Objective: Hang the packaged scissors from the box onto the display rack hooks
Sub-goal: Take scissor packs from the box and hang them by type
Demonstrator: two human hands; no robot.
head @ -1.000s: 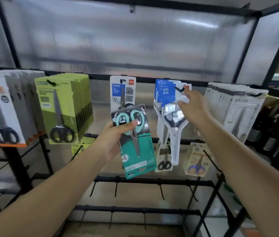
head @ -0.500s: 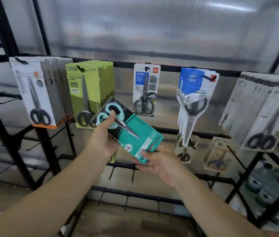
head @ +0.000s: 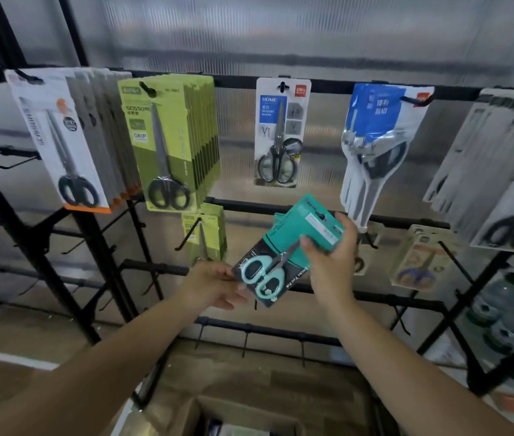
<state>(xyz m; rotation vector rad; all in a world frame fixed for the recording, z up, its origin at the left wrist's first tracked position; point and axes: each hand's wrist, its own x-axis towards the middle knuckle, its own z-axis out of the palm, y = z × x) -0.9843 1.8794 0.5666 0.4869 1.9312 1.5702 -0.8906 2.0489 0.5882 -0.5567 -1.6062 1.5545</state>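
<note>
You've got the teal scissors pack in both hands, tilted in front of the display rack.

It's a flat glossy card — teal up top, dark lower down, mint-handled scissors under clear plastic, handles pointing down-left. Your right hand grips the upper end, thumb across the front; your left hand pinches the lower corner. A cardboard box sits open below.
</note>
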